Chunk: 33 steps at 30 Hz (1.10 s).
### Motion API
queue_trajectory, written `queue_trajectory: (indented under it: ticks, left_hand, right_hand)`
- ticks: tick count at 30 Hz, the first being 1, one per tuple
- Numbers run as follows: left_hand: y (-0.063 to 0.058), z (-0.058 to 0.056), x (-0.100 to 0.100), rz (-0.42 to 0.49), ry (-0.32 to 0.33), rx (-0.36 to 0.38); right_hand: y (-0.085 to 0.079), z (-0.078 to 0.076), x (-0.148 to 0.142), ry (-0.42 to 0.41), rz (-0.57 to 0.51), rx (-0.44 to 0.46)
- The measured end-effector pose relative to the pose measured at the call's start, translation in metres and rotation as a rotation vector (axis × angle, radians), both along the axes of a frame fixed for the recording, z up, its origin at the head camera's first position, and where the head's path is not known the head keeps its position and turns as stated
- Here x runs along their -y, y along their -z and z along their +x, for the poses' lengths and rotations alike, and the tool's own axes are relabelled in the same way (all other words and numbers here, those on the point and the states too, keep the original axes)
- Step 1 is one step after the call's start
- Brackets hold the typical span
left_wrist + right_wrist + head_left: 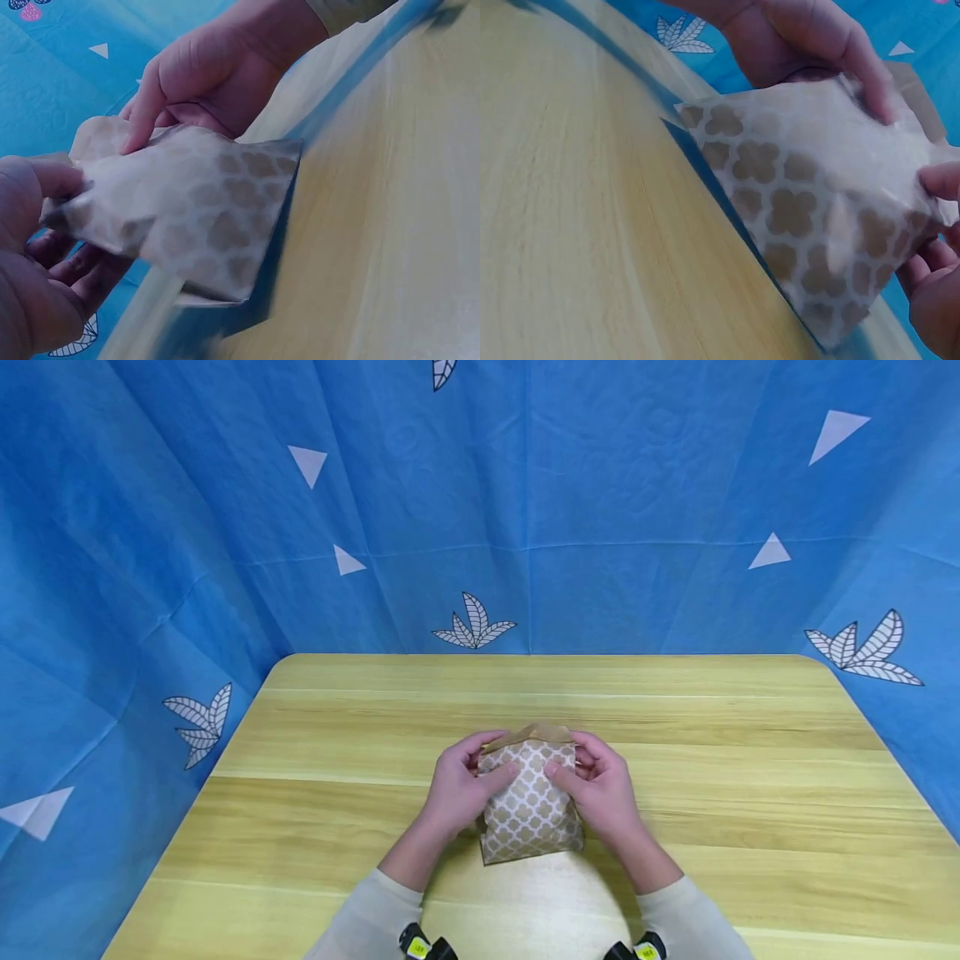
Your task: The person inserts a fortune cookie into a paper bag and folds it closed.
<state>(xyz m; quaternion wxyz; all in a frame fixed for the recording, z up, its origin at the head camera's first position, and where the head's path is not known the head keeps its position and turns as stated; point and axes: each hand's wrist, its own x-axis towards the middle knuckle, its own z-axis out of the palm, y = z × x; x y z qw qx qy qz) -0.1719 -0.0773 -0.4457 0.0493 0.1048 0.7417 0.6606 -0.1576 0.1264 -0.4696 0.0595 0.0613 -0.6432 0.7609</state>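
Observation:
A brown paper bag with a white quatrefoil pattern is held between both hands, near the middle of the table. Its top edge is plain brown and looks folded or crumpled; whatever it contains is hidden. The left hand grips the upper left side, thumb on the patterned front and fingers behind. On the upper right side, the right hand grips it the same way. In the right wrist view the bag is tilted, with its bottom edge close to the tabletop.
The light wood-grain table has rounded far corners. Behind and beside it hangs a blue cloth printed with white triangles and leaves. Straps with small black devices sit on both sleeved wrists.

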Motion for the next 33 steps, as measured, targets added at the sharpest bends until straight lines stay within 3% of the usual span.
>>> queue_trajectory:
  ticks: [11, 19, 24, 33]
  left_hand:
    - [0.0000, -0.0017, 0.0013, 0.045, 0.040, 0.022]
    - [0.0002, -0.0053, 0.0061, 0.054, 0.147, 0.000]
    - [0.0002, -0.0062, 0.0062, 0.052, 0.128, 0.015]
    - [0.0014, -0.0066, 0.0045, 0.014, 0.106, 0.003]
  right_hand:
    - [-0.0060, -0.0001, 0.0069, 0.116, 0.071, 0.036]
    - [-0.0059, 0.0009, 0.0035, -0.069, -0.002, 0.021]
    - [-0.0051, -0.0004, 0.0010, -0.163, 0.007, 0.013]
    - [-0.0082, -0.0012, 0.0039, -0.022, 0.087, 0.049]
